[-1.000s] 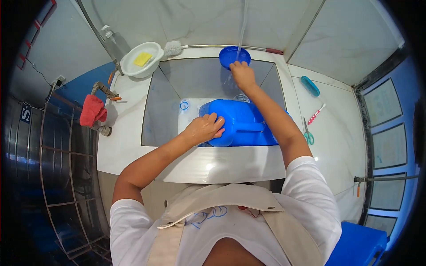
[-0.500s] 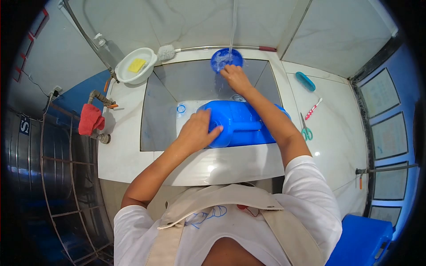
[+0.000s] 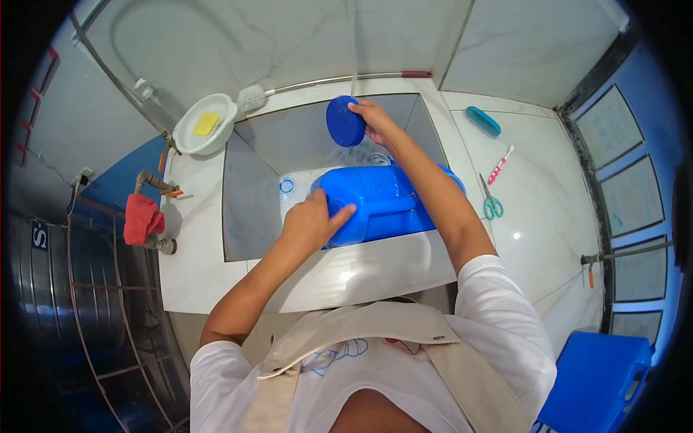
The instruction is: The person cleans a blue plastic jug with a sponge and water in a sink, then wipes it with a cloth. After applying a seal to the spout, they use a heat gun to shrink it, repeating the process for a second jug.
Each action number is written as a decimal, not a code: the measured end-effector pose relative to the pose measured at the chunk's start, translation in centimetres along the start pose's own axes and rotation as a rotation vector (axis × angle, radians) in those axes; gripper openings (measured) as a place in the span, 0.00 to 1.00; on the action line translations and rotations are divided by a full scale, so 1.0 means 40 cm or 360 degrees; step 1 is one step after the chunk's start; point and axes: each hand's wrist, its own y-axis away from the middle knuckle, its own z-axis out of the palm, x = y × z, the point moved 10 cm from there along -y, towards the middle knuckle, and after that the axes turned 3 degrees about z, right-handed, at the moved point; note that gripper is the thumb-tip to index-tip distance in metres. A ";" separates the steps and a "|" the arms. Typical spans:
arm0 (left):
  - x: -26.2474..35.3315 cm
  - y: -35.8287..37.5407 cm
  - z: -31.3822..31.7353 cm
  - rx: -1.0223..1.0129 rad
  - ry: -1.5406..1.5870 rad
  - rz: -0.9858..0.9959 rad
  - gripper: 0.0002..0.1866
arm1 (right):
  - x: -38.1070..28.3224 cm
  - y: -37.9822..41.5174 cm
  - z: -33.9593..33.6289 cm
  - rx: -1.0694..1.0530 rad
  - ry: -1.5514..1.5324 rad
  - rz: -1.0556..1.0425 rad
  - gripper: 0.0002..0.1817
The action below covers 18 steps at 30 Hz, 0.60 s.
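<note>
A blue plastic jerrycan (image 3: 390,193) with a moulded handle lies on its side in the grey sink (image 3: 253,195). My left hand (image 3: 309,222) rests against its left end, fingers stretched and thumb spread out over the blue plastic. Above the far part of the sink, my right hand (image 3: 374,121) pinches a round blue lid (image 3: 345,121) by its right edge. The lid is tipped up, its flat outer face toward me. A thin water stream (image 3: 354,43) comes down behind it, and water splashes below. My right forearm crosses over part of the jerrycan.
A white basin (image 3: 209,137) with a yellow sponge (image 3: 207,123), a pump bottle (image 3: 155,105) and a long-handled brush (image 3: 317,85) line the back. On the right counter lie a teal brush (image 3: 483,121), a toothbrush (image 3: 501,164) and scissors (image 3: 491,202). A red cloth (image 3: 143,219) hangs over a left pipe.
The lid was under the stream with its hollow side up and water in it. My right hand has tilted it toward me, spilling water. My left hand stays on the jerrycan; the view shifted slightly.
</note>
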 end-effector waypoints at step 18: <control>0.313 -0.427 0.020 0.0259 0.0878 0.0765 0.24 | -0.048 0.398 -0.481 0.0460 0.2267 -0.0570 0.13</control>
